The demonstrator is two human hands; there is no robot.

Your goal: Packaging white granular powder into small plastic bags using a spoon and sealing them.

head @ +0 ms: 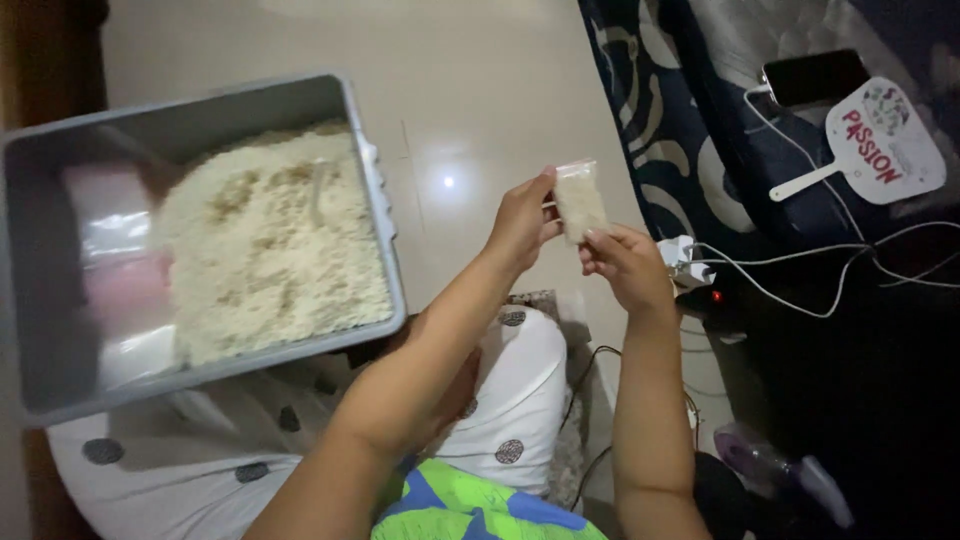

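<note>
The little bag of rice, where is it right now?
In the head view, the little bag of rice is just right of centre, held up between the left hand and right hand, to the right of the grey tub.

There is a single view, from a camera worn on the person's head and tilted steeply down over their lap toward the tiled floor (470, 120). It sits close: both forearms run up from the near edge, and the left hand (520, 222) and right hand (625, 262) meet just right of centre. The grey tray (375, 200) fills the left side, the bed edge (650, 110) the far right (dim there). No second view overlaps it.
</note>
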